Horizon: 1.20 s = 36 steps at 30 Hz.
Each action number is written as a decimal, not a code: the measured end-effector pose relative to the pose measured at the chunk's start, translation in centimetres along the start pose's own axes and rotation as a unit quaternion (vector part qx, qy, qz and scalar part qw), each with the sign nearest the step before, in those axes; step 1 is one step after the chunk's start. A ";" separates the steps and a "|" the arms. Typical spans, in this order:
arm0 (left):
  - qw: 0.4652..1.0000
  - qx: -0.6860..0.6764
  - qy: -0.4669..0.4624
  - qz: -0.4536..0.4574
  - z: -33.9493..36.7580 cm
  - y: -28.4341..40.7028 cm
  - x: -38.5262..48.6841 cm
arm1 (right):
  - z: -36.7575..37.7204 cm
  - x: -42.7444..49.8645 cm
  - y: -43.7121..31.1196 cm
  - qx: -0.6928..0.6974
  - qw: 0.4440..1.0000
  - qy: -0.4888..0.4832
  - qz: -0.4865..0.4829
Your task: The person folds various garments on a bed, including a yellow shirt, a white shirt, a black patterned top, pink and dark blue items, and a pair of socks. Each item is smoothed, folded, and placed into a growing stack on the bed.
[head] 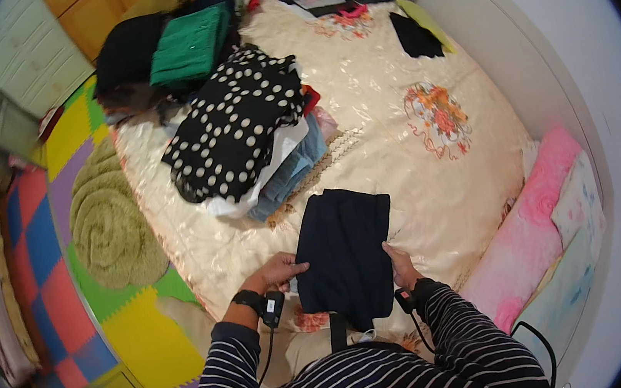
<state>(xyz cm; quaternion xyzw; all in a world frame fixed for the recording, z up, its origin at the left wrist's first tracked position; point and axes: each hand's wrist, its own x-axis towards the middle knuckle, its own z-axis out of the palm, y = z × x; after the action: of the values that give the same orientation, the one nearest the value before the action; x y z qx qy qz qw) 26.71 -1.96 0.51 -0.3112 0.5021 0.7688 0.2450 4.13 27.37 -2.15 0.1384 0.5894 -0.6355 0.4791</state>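
A folded dark navy garment is held in front of me, over the near part of the bed. My left hand pinches its left edge between thumb and fingers. At the opposite edge, my right hand grips the cloth, with the fingers partly hidden behind it. Beyond the garment lies a stack of folded clothes, topped by a black garment with white polka dots. White cloth and a light blue denim piece stick out beneath it.
A green folded cloth rests on a dark heap at the far left. Black cloth lies near the bed's right side. A pink bolster and pillows line the right wall. Foam mats and a green rug cover the floor at left.
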 end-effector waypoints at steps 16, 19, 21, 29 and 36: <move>0.916 0.102 0.338 0.189 0.9 0.8 -7.7 | 1.5 -4.0 -2.1 -0.150 0.971 -0.070 -0.174; 0.835 0.288 0.431 0.182 1.6 0.9 -7.5 | 2.7 -6.0 -9.0 -0.240 0.915 -0.097 -0.310; 0.707 0.417 0.512 0.254 3.4 1.6 -7.2 | 3.6 -8.4 -13.6 -0.259 0.887 -0.183 -0.334; 0.981 -0.121 0.020 0.147 13.4 8.5 -5.2 | 12.7 -14.6 -15.8 -0.366 0.838 -0.273 -0.299; 0.945 -0.222 0.015 0.240 12.0 11.1 -5.2 | 12.9 -16.7 -16.5 -0.268 0.873 -0.305 -0.272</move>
<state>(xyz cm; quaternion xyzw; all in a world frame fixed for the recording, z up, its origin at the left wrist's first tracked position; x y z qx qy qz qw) 19.85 4.62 14.71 -0.2391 0.3821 0.8922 -0.0298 4.81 20.85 23.81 -0.3611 0.5763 -0.5690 0.4622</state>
